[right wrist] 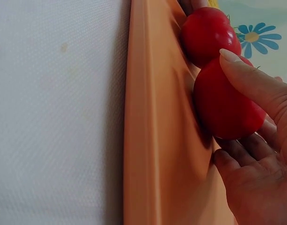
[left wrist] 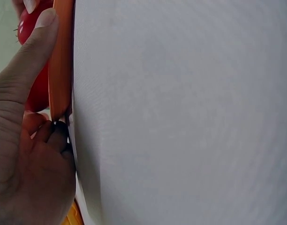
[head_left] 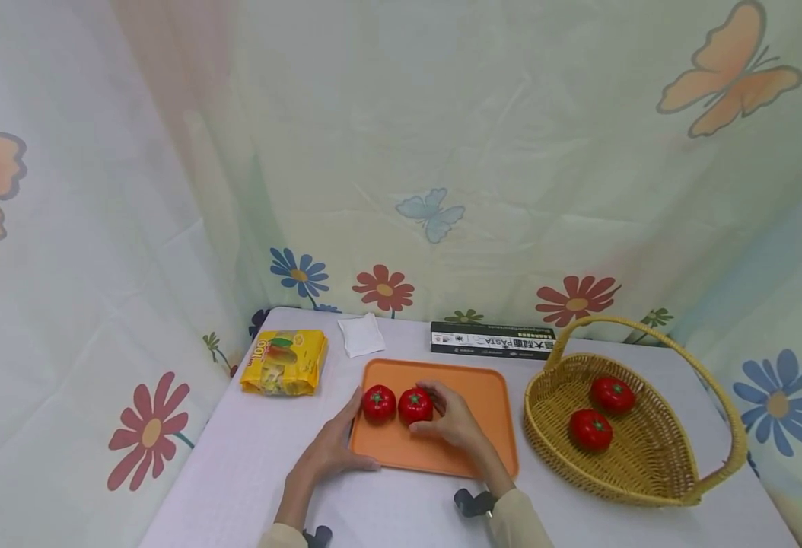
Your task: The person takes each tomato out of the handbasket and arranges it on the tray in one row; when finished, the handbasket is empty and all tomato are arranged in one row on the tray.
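Two red tomatoes sit side by side on an orange tray (head_left: 469, 418). My right hand (head_left: 452, 417) holds the right tomato (head_left: 415, 406), thumb on its near side and fingers around the far side. In the right wrist view this tomato (right wrist: 225, 101) presses against the left tomato (right wrist: 209, 37), low over the tray. My left hand (head_left: 332, 447) lies at the tray's near left corner, fingers stretched along the left edge and thumb along the front rim. The left wrist view shows the thumb of that hand (left wrist: 35, 154) touching the tray's orange side (left wrist: 63, 65).
Right of the tray stands a wicker basket (head_left: 647, 464) with a tall handle and two tomatoes (head_left: 590, 430) inside. A yellow packet (head_left: 284, 363) and a white sachet (head_left: 361, 335) lie back left. Behind the tray is a long black pasta box (head_left: 493, 340). A printed curtain hangs behind.
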Motion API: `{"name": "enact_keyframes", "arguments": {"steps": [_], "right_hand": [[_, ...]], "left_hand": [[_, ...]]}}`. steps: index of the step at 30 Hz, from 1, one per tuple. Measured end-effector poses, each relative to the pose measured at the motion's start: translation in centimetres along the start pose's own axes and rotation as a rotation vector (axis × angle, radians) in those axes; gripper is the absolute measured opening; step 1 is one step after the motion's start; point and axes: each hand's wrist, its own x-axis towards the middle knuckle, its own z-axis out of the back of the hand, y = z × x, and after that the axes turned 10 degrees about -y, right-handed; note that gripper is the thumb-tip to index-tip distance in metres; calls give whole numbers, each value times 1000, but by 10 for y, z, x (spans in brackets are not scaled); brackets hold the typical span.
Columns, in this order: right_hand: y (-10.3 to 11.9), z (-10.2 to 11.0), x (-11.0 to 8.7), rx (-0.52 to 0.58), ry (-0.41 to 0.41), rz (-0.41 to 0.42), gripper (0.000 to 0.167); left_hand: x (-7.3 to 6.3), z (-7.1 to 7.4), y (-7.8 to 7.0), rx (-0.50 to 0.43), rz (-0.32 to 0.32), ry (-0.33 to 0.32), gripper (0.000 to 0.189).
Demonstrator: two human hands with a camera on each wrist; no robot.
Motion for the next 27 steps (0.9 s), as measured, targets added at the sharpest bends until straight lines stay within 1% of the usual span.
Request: {"name": "enact_keyframes", "arguments": {"steps": [3,8,12,15,17,21,23,27], "right_hand": [[0,-1,0,7,5,1,79],[0,1,-2,34,-2,5,86],[4,7,-5,47,-11,-6,92],[9,15,-9,47,-21,4,94],[13,21,-13,40,-34,30,95],[21,32,-20,39,-34,90,97],[26,38,-24,59,-28,122,99],[41,52,-33,115,9,174,99]], "left_hand": [[0,1,0,7,5,2,137],[0,1,0,-7,-5,5,136],[1,0,-1,-9,-3,3,137],[1,0,-1,-7,-6,-7,137],[0,0,0,-6,-10,-6,137],[0,1,0,-7,-23,-5,138],[0,2,0,-14,-30,-9,139],[-1,0,2,-26,-19,-9,139]]}}
